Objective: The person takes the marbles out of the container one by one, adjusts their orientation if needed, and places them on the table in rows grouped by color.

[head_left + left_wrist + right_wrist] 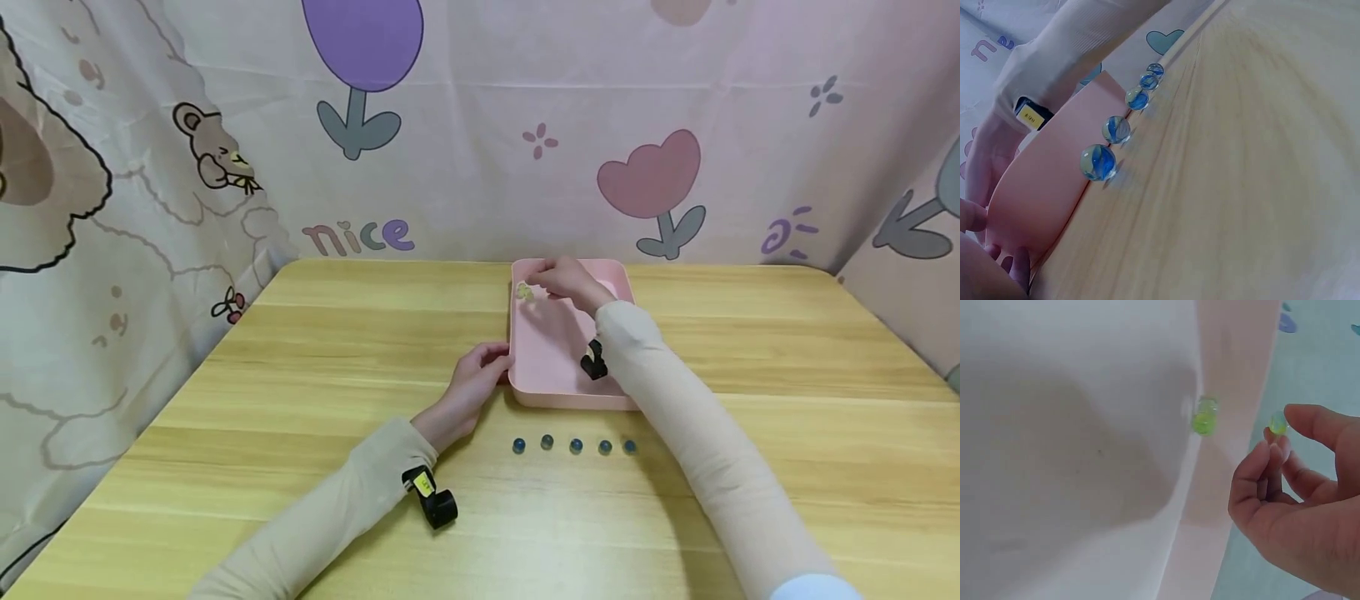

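My right hand (567, 282) is over the far left part of a pink tray (551, 350). In the right wrist view, its thumb and fingertips pinch a small clear-green marble (1279, 423) above the tray's rim. Below it, other clear-green marbles (1204, 417) lie inside against the tray wall; how many is hard to tell. At the tray's near left side, my left hand (474, 385) holds the edge, with thumb and fingers against the wall in the left wrist view. A row of several blue-swirled glass marbles (576, 446) sits on the table in front of the tray.
The wooden table (360, 333) runs back to a printed cloth (480, 183) hanging behind it. More patterned cloth hangs at both sides. Each wrist carries a small black camera (438, 507) on a beige sleeve.
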Action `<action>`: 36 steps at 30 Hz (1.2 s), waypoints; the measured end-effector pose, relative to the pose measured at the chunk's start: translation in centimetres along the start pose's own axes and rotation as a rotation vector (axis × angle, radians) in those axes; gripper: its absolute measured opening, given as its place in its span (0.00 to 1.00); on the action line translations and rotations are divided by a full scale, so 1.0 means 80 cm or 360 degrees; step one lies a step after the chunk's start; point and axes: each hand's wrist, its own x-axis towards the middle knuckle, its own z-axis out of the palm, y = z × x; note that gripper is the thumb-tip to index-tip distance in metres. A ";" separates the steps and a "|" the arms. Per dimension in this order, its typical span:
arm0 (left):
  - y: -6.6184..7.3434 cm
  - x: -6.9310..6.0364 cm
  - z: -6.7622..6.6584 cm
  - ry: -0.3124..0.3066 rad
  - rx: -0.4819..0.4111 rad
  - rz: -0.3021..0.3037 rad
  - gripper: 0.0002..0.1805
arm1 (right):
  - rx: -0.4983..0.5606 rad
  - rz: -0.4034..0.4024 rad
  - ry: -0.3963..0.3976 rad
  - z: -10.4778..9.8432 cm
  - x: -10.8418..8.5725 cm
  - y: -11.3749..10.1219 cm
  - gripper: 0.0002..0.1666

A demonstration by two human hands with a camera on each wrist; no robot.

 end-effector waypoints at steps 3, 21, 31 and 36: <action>-0.002 0.000 0.000 -0.0006 0.0003 0.0001 0.18 | 0.0017 0.0004 0.0027 -0.006 -0.006 0.003 0.14; 0.001 0.000 -0.001 -0.0018 0.0003 0.0016 0.19 | -0.0078 0.0004 0.0206 -0.032 -0.048 -0.006 0.15; 0.004 0.000 -0.002 -0.0019 -0.0002 0.0015 0.18 | -0.0076 0.0001 0.0191 -0.031 -0.052 -0.011 0.16; 0.002 0.001 -0.001 -0.0027 -0.0011 0.0001 0.19 | -0.0088 0.0015 0.0201 -0.028 -0.055 -0.006 0.16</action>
